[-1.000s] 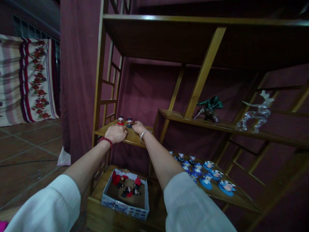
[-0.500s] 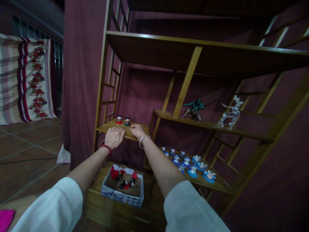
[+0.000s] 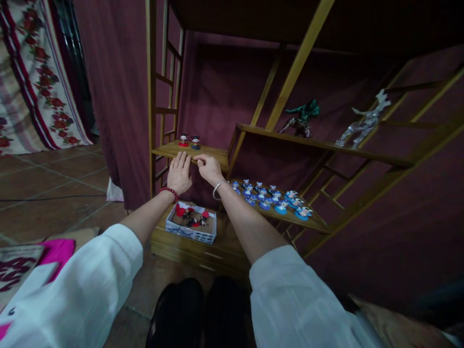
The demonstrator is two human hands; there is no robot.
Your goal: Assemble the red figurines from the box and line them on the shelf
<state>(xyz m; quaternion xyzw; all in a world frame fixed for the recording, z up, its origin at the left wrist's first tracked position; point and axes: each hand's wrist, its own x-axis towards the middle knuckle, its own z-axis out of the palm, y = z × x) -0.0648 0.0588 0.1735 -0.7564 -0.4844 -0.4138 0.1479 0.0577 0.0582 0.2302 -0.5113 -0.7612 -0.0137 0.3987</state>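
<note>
My left hand [image 3: 180, 173], with a red bead bracelet on the wrist, reaches to the front edge of the small left shelf [image 3: 214, 154]. Its fingers are stretched out, and I see nothing in it. Beside it my right hand [image 3: 209, 169], wearing a silver bangle, is closed with curled fingers by the same edge; whatever it may hold is hidden. Behind the hands, a red-based figurine [image 3: 183, 140] and a dark-based figurine [image 3: 195, 141] stand upright on that shelf. Below, a shallow cardboard box [image 3: 190, 233] contains several red and black figurines [image 3: 195, 222] lying down.
Rows of blue and white figurines [image 3: 264, 195] fill a lower shelf on the right. Above them stand a green-cloaked figure [image 3: 303, 118] and a clear deer ornament [image 3: 366, 123]. The cabinet's drawers [image 3: 203, 256] lie below the box, and pink cloth [image 3: 60, 251] is at left.
My view has tilted downward, bringing my legs into sight. The left hand's fingers have straightened from a curled pose, while the right stays closed near the shelf edge. Both shelf figurines remain in place.
</note>
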